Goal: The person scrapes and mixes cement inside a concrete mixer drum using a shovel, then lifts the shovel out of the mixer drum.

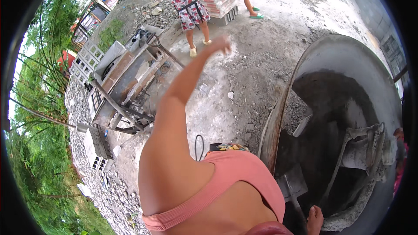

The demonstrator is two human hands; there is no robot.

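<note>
Head view, blurred left hand [220,45], right hand [315,220] near flat metal shovel [296,186], can't tell either grip; curved, grey-caked drum [378,76]

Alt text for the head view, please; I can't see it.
The person's left hand is held out ahead, blurred; the right hand is beside a shovel at a big round metal drum. Ahead stands another person in a patterned dress.

"How's the left arm [169,137] held?"
"Stretched out ahead from the bare shoulder [161,187], bent a little at the elbow [175,100]."
"And the left hand [219,45]?"
"Out at the far end, its fingers too blurred to read."
"The right hand [315,220]?"
"Low, at the bottom edge, fingers bent; the forearm is out of view."
</note>
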